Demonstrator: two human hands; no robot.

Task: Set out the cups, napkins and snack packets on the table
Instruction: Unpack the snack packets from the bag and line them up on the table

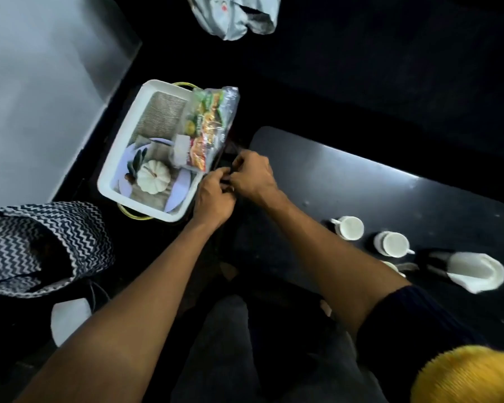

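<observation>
While our left hand point(213, 196) and right hand point(252, 175) meet fingertip to fingertip beside white rectangular plastic tray point(111, 181), we cannot tell what they pinch; too dark there. Clear bag of colourful snack packets point(210, 126) leans in tray's right side, just above hands. Two white ceramic cups point(350, 227) stand on dark table point(346, 181), near white folded napkins point(474, 273).

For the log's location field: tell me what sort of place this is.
Probably a home or informal sitting area set up for tea and snacks, though little of the room shows. A low dark table holds white cups, and a white tray beside it carries snack packets and a small decorative pumpkin.
</observation>
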